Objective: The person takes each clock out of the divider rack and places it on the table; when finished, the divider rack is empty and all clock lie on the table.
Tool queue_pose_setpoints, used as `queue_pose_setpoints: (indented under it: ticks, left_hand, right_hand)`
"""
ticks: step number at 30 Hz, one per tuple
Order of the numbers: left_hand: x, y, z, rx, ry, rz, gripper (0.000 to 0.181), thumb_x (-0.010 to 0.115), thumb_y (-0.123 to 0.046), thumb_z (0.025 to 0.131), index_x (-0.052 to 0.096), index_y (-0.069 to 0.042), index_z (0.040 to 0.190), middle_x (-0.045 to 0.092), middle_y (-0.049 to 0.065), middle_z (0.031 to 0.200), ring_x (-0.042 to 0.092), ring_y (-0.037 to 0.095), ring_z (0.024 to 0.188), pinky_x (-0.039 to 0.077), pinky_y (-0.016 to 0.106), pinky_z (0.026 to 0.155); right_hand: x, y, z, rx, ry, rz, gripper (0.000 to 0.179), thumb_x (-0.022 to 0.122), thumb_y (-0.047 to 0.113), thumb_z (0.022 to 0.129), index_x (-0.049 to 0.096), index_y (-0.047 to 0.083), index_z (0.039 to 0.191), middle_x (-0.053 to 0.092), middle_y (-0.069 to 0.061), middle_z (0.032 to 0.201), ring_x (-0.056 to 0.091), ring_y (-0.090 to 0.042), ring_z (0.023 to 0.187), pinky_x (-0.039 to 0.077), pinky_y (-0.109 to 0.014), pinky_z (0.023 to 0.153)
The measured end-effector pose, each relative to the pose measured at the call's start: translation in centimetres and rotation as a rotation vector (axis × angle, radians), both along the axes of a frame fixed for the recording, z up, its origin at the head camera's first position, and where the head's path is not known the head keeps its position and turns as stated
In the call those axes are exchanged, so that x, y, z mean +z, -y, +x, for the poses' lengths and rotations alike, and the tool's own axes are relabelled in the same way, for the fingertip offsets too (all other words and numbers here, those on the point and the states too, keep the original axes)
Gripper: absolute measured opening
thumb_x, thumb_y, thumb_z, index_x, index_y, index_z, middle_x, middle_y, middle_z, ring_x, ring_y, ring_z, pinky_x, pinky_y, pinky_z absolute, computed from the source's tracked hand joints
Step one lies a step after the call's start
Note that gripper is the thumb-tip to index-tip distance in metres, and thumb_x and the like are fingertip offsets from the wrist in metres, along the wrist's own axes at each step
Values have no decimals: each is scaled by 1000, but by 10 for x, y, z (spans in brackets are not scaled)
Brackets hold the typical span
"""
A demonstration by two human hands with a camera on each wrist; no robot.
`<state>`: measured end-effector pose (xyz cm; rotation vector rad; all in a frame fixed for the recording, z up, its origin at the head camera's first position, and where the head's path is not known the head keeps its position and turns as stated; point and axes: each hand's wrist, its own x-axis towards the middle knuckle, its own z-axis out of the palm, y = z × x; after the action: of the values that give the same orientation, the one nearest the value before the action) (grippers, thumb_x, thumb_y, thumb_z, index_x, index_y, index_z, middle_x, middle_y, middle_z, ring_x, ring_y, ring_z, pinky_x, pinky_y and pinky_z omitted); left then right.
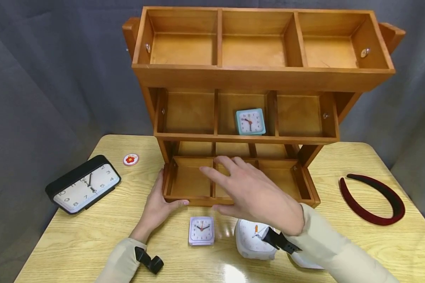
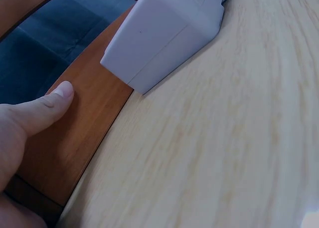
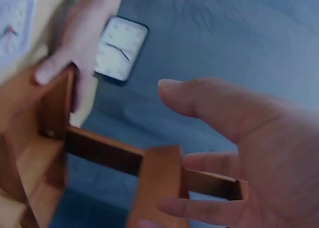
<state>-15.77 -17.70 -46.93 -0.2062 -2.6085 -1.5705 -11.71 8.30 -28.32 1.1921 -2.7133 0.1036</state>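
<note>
A three-tier wooden rack (image 1: pixel 262 78) of divided trays stands at the back of the table. My left hand (image 1: pixel 157 208) grips the front left corner of its bottom tray (image 1: pixel 198 201), thumb on the front board and fingers along the outer side. Over that tray hovers my right hand (image 1: pixel 253 192), fingers spread and holding nothing. A teal square clock (image 1: pixel 250 122) leans in the middle compartment of the second tier. In front of the rack, a lilac clock (image 1: pixel 201 231) lies face up. Beside it is a white clock (image 1: pixel 253 247), partly covered by the right wrist strap.
At the left a black-framed clock (image 1: pixel 86 186) lies tilted, with a round flower badge (image 1: pixel 131 159) behind it. A dark red headband (image 1: pixel 361 212) lies at the right. Another white object (image 1: pixel 306 262) shows partly under my right sleeve. Dark grey curtains (image 1: pixel 56 78) surround the table.
</note>
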Motion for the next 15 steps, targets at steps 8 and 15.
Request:
queue_pose_setpoints:
  ticks: [8,15]
  left_hand:
    - [-1,1,0,22,24,-2,124,90,-28,67,6,-12,156,14,11,162,22,31,147,20,49,120]
    - [0,0,0,19,30,1,125,90,-28,66,5,-11,156,14,11,162,22,31,147,21,49,120]
  right_hand:
    - [32,-24,-18,-6,-80,-153,78,78,42,79,44,15,144,53,-14,130,59,-31,105,56,-44,82]
    - [49,-45,-41,-26,-130,-226,70,79,32,81,48,7,139,54,-17,119,59,-30,97,53,-45,83]
